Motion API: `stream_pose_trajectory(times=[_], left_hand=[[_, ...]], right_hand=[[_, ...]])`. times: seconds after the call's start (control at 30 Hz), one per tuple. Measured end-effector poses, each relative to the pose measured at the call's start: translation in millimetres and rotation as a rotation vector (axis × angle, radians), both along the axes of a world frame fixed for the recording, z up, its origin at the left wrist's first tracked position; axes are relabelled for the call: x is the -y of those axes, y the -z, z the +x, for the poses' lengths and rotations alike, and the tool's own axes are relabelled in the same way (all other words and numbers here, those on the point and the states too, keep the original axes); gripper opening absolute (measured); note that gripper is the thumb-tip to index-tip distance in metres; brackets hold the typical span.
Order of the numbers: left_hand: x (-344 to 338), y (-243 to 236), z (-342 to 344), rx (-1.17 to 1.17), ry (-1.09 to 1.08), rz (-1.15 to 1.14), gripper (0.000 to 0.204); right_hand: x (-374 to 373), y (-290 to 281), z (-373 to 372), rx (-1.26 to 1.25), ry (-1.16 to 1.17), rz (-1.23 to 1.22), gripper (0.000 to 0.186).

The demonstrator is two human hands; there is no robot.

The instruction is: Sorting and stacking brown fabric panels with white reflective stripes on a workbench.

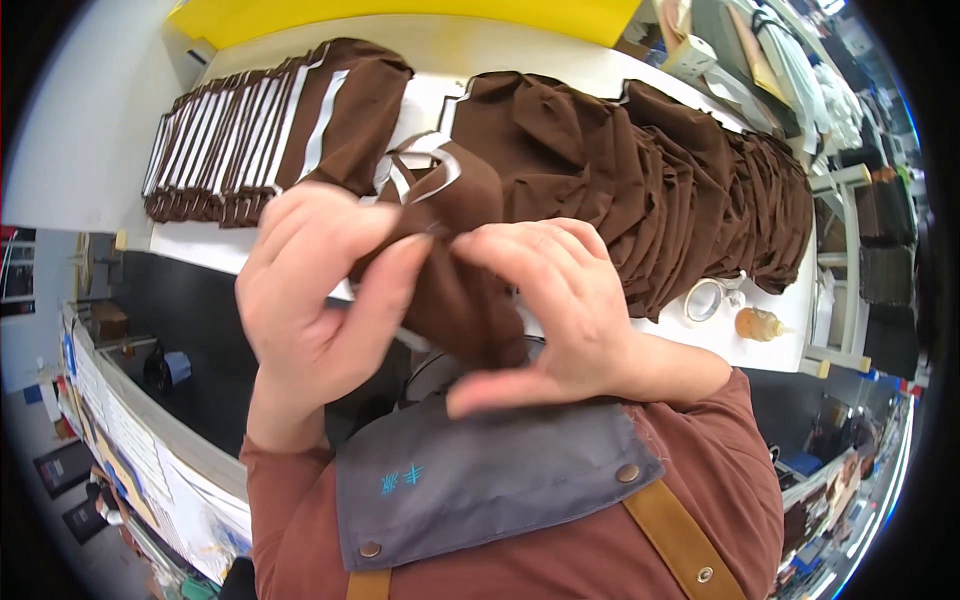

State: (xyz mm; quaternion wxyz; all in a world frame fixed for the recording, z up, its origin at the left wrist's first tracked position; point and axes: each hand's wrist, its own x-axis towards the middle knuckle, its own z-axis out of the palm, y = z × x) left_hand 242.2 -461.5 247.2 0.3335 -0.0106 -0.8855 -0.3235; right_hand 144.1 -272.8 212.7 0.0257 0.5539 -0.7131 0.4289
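My left hand (320,290) grips a brown fabric piece (455,310) with white trim near its top, thumb and fingers bent at the cloth. My right hand (560,310) is on the right side of that piece, fingers over the cloth and thumb spread apart below, slightly blurred. Behind them lies a neat row of brown pieces with white stripes (240,150) at the left, and a long, crumpled pile of brown pieces (670,190) at the right, both on a white table (200,245).
A tape roll (703,300) and an amber bottle (757,324) sit at the table's right front. A yellow panel (400,20) runs along the back. A metal frame (848,270) stands at the right. A grey apron (500,490) covers my front.
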Motion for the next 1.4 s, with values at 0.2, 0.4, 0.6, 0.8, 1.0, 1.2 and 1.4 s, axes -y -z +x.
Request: stream_pose_trajectory(times=[0.2,0.4,0.6,0.8,1.0,1.2,1.4], left_hand=[[1,-7,-57,-0.104,0.25,0.089,0.02],[26,93,-38,0.057,0.062,0.686,0.034],[18,234,22,0.653,-0.19,1.352,0.052],[-4,239,-20,0.822,-0.058,1.53,0.064],[-32,237,-18,0.682,-0.296,1.542,0.072],[-51,226,3,0.44,-0.256,1.61,0.069],[-15,225,25,0.694,0.446,2.296,0.037]], right_hand=[[-19,12,-36,0.674,0.188,-0.11,0.016],[-89,104,-132,1.136,0.506,-0.186,0.029],[-133,156,-150,1.172,0.598,-0.023,0.028],[-122,150,-157,1.102,0.701,0.091,0.033],[-114,150,-149,0.8,0.636,0.174,0.029],[-101,109,-133,0.675,0.574,0.024,0.022],[-54,23,-91,0.545,0.359,-0.066,0.013]])
